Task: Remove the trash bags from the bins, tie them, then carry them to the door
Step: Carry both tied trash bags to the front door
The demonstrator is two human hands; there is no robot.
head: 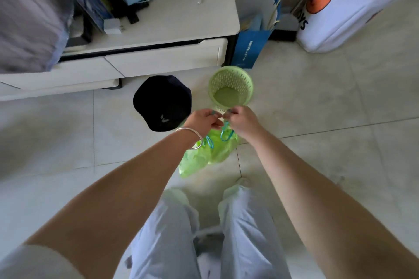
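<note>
A light green trash bag (210,152) hangs just above the tiled floor in front of my legs, with blue drawstrings (224,132) at its mouth. My left hand (203,121) pinches one end of the drawstring. My right hand (241,121) pinches the other end, close beside the left. Both hands are held above the bag. Behind them stands a green perforated bin (230,85) with no bag in it.
A dark cap (162,103) hides part of the floor left of the bin. A white low cabinet (145,52) with clutter runs along the back left. A blue paper bag (251,47) and a white printed bag (344,7) stand at the back right.
</note>
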